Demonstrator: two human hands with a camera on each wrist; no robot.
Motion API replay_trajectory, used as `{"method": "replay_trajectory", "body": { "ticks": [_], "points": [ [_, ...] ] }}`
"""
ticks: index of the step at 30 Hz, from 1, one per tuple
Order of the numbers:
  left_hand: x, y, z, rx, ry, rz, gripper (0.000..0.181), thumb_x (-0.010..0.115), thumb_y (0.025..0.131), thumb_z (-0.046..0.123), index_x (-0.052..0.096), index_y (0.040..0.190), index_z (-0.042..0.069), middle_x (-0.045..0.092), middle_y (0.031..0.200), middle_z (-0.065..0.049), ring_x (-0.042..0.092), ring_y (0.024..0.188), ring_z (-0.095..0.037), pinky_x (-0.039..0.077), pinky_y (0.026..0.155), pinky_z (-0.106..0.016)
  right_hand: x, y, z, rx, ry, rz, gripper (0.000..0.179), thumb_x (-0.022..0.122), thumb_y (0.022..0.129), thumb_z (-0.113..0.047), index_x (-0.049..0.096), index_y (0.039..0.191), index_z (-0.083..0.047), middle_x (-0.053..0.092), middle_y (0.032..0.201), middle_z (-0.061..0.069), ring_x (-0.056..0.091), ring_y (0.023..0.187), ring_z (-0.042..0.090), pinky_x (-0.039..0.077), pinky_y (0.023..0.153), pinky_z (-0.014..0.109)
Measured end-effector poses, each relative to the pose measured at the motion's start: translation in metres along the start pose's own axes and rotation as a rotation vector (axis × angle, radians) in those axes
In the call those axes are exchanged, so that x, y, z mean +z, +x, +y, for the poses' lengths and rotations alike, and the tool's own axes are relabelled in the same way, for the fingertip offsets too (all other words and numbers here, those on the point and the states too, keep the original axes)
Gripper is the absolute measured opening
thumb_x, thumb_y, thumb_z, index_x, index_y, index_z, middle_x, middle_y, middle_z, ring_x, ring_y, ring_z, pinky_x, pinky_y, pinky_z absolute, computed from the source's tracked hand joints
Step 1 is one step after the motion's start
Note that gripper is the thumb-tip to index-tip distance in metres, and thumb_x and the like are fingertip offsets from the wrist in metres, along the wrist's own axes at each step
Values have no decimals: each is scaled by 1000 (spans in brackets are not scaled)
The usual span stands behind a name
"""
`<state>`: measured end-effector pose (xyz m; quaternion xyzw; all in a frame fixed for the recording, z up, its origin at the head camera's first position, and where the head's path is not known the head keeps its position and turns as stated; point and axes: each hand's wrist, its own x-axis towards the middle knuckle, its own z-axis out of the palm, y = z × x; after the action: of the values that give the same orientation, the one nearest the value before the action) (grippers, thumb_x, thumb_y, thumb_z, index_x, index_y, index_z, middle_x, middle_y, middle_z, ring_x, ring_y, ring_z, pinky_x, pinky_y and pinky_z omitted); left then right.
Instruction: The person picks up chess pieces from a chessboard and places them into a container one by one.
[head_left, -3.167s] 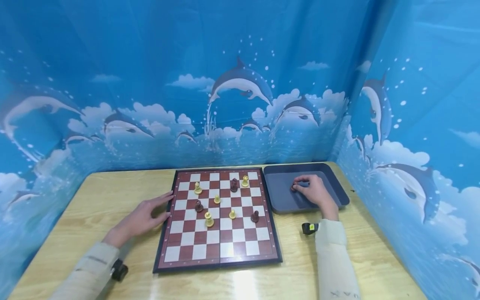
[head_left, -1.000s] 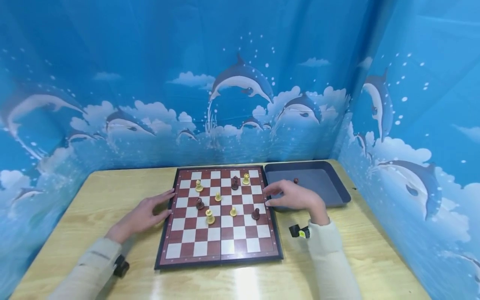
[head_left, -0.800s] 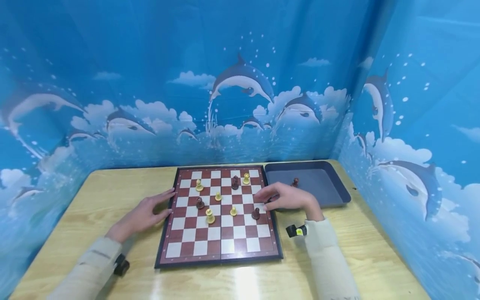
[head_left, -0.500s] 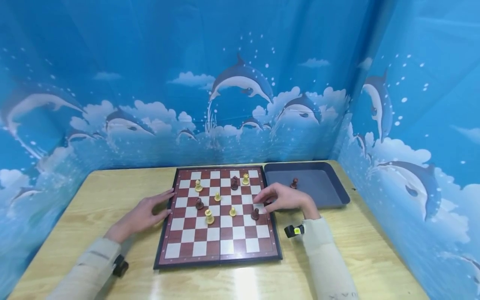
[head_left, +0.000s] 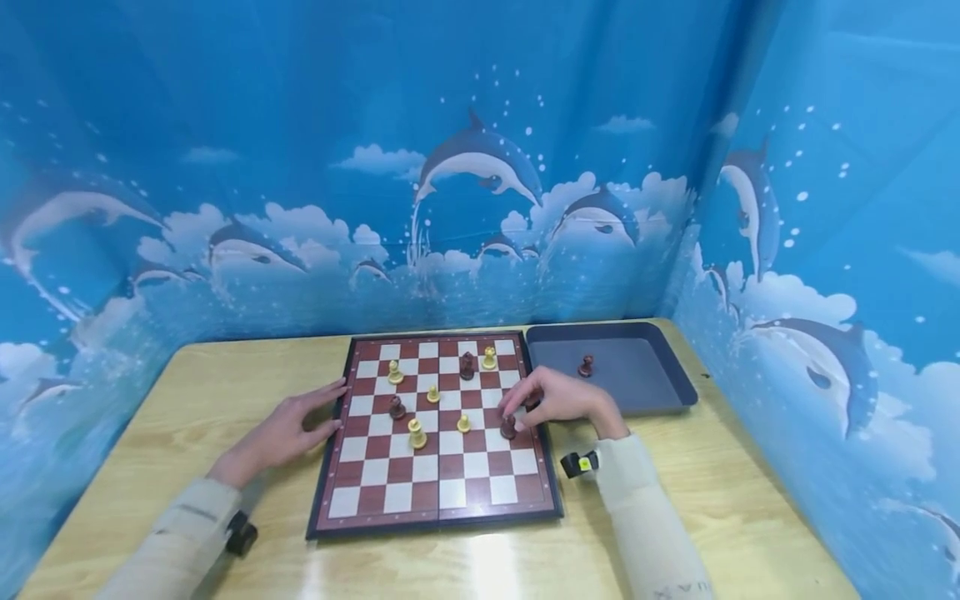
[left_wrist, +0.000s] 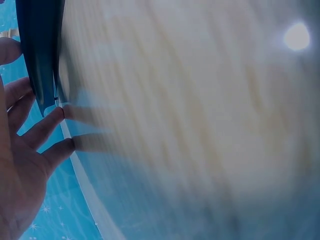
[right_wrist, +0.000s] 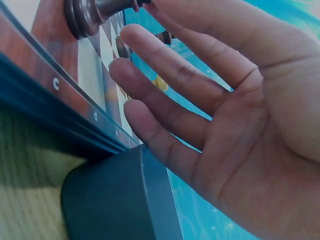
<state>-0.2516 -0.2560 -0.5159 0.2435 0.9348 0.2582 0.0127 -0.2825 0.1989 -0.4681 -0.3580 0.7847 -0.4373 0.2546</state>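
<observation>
Dark red chess piece stands toward the right side of the chessboard, its head caught between thumb and forefinger of a person's right hand. We see the right grip closed to a pinch on that piece, the other three fingers extended and spread apart in the right wrist view; whether the piece's base sits flat on its square we cannot tell. At the left, the left hand lies with its fingers loosely straight, fingertips touching the board's left edge, its grip wide and with hold of nothing. Around the middle of the board we count three pale yellow pieces, with a fourth at the far left and a fifth at the far right. Beside that fifth piece is a tall dark piece, while another dark piece stands left of centre. Just to the right of the board we find a grey tray, where a single dark red piece stands near the middle. Board and tray share a pale wooden bench, and beyond its far edge hangs a blue curtain printed with leaping dolphins.
</observation>
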Motion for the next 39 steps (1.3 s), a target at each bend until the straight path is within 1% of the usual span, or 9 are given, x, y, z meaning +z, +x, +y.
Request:
{"method": "replay_trajectory", "body": {
  "ticks": [4,10,13,15,20,23,28,34,39],
  "points": [
    [1,1,-1,3,7,-6,62,55,91,42,35,144,16,28,152,-5,32,134,-35,30,106,-56,1,1,-1,21,23,1,18,73,79,-7,73,97,-4,67,112,9,58,111,22,49,92,47],
    [0,2,0,11,6,13,61,57,91,41,36,144,16,29,151,-4,33,134,-34,31,106,-55,2,5,-2,-15,14,34,16,72,79,-2,72,95,0,66,112,15,59,108,26,48,91,51],
    [-1,3,1,13,9,13,62,55,91,42,35,144,17,28,152,-4,33,134,-34,31,106,-55,-2,6,-4,-62,19,129,17,72,80,-4,71,96,1,65,112,17,60,106,22,49,90,50],
    [-2,5,1,10,13,13,62,55,91,43,35,144,17,28,152,-4,33,134,-34,32,106,-55,-5,6,-4,-88,44,224,18,72,81,-9,70,97,-3,64,114,15,60,107,19,49,90,48],
    [-2,6,1,4,16,8,62,56,91,43,36,144,16,29,151,-5,34,134,-34,32,106,-55,-9,-2,-19,-93,195,406,24,68,85,-11,67,106,-1,61,118,19,57,109,34,53,85,38],
    [0,4,0,14,14,11,62,57,91,41,37,143,14,30,151,-7,35,133,-35,32,105,-55,-9,-6,-25,-74,225,451,27,65,87,-7,63,111,4,60,118,21,57,107,37,54,85,34],
    [1,2,-1,31,4,19,62,58,91,39,37,143,13,31,150,-8,35,132,-36,33,105,-55,-12,-4,-15,-64,201,552,27,65,87,-8,63,111,4,63,111,23,63,96,30,54,84,33],
    [-1,1,-1,29,10,20,62,57,91,39,37,143,14,30,151,-7,35,132,-36,32,105,-55,-16,-5,-8,-71,198,658,26,67,85,-7,64,109,3,60,111,28,65,91,37,56,79,31],
    [0,1,1,41,8,18,62,57,91,38,37,143,11,31,150,-10,35,131,-39,32,104,-57,-19,-12,-4,-57,155,728,26,67,85,-7,64,109,3,63,107,27,66,87,32,56,75,29]
  ]
}}
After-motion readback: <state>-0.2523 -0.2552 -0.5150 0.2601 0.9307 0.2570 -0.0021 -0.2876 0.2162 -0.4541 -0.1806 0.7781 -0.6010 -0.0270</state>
